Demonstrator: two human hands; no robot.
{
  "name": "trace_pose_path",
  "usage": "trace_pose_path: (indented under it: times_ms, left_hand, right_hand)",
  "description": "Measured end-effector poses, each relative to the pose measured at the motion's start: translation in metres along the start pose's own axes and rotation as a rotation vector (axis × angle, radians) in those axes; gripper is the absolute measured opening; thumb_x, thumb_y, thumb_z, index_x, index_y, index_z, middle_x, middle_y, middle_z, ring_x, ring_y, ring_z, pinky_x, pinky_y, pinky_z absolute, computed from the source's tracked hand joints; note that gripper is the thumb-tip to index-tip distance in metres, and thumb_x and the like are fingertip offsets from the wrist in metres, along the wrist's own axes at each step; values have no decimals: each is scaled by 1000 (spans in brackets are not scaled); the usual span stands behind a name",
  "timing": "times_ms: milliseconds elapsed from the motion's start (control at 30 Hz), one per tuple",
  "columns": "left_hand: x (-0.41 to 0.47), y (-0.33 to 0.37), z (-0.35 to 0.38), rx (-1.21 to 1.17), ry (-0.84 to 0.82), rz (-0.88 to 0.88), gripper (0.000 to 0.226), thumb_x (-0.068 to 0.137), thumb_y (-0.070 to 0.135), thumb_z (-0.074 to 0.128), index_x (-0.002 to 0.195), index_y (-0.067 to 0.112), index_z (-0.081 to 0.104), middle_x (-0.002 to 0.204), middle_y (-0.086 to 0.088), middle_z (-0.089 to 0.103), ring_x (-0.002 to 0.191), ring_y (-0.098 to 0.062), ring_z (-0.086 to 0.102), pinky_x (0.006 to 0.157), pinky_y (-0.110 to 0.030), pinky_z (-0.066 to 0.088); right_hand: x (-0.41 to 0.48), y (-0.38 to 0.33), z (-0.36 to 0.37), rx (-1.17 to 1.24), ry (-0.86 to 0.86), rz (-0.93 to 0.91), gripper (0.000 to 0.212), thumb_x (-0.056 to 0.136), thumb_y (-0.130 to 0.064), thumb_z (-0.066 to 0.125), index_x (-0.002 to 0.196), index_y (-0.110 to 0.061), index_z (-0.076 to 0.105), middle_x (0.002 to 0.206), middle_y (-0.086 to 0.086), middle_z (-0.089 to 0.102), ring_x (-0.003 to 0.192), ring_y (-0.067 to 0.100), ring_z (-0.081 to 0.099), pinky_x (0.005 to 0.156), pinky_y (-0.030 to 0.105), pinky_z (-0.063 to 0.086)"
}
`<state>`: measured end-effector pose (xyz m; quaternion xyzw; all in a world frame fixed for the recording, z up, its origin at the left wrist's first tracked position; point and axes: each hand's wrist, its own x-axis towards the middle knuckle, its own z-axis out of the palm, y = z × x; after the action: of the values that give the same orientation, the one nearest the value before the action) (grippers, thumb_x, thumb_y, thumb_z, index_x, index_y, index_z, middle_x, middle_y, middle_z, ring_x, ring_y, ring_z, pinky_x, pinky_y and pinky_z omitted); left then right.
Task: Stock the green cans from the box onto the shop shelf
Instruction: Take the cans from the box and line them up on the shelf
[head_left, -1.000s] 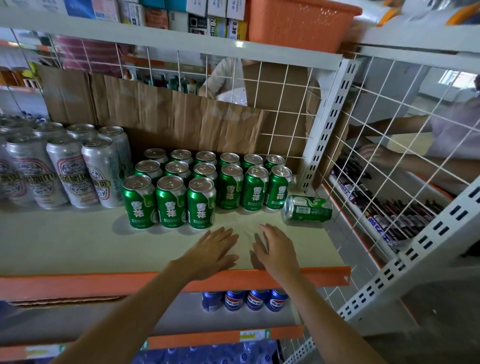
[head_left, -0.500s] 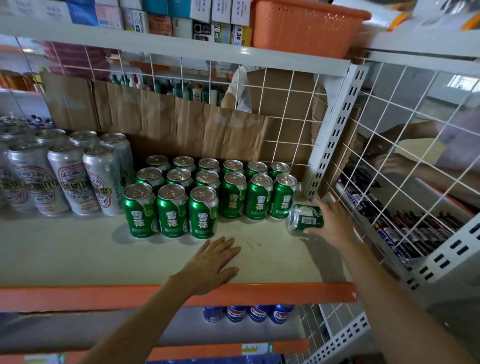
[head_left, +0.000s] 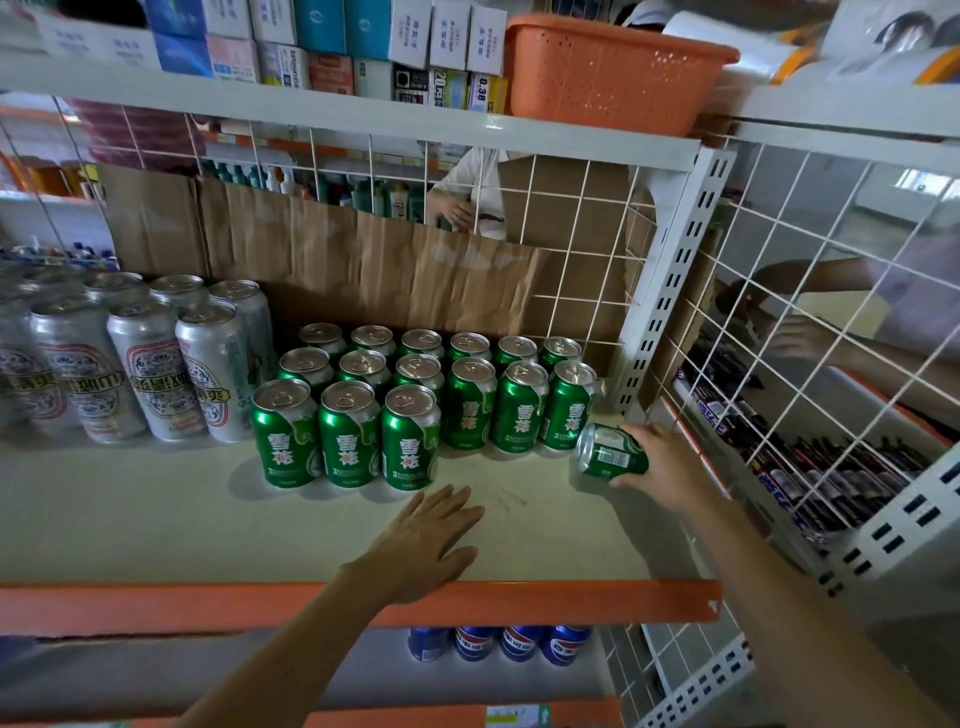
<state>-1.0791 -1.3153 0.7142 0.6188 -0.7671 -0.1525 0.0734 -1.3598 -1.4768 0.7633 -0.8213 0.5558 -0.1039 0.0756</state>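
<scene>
I see my right hand (head_left: 670, 462) gripping the tipped can (head_left: 612, 457), its top pointing left, seemingly off the shelf (head_left: 156, 519), while my left hand (head_left: 426, 540) lies flat.

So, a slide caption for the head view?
Right hand grips a tipped green can beside upright rows; left hand open over shelf.

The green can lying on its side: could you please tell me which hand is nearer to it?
Right. The right hand grips the tipped can at its right end. The left hand is open over the shelf, off to the can's left, toward the front edge.
</scene>
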Motion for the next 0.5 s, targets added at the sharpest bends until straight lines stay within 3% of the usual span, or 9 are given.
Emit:
trace_pose_path:
  times_ms: [67, 100, 200, 367, 500]
  left_hand:
    - [-2, 2, -4, -44, 9, 3, 100, 64, 81, 1, 149, 29, 10, 158, 7, -2, 143, -6, -9, 109, -21, -9]
    - [-4, 3, -6, -79, 29, 7, 94, 71, 81, 12, 149, 29, 9, 158, 7, -3, 143, -6, -8, 110, -21, -5]
    - [-9, 8, -14, -213, 92, -5, 73, 92, 51, 43, 149, 31, 2, 158, 9, -3, 145, -10, 5, 113, -25, 14]
    - [-11, 20, -31, -297, 176, 29, 72, 93, 42, 49, 149, 30, 5, 157, 9, 6, 140, -14, 24, 107, -26, 27]
    - [-9, 22, -40, -439, 190, 27, 75, 88, 46, 53, 147, 35, 8, 153, 8, 17, 135, -9, 26, 102, -23, 28]
  right_hand:
    - [-7, -12, -1, 2, 9, 1, 80, 72, -36, 77, 140, -17, 39, 130, 7, 52, 116, 25, 49, 99, 41, 43]
    - [-10, -19, -2, 17, 15, -1, 80, 71, -35, 78, 140, -17, 40, 130, 6, 52, 116, 24, 49, 98, 40, 44]
    - [-19, -41, -4, 70, 18, -21, 80, 70, -34, 79, 139, -18, 42, 127, 4, 53, 113, 21, 50, 96, 34, 43]
    - [-40, -79, -4, 106, 10, -106, 81, 68, -34, 80, 138, -19, 43, 125, 1, 53, 115, 20, 49, 99, 33, 41]
    - [-56, -106, -6, 49, 9, -208, 82, 68, -43, 78, 139, -25, 41, 129, -4, 52, 115, 15, 47, 96, 29, 41]
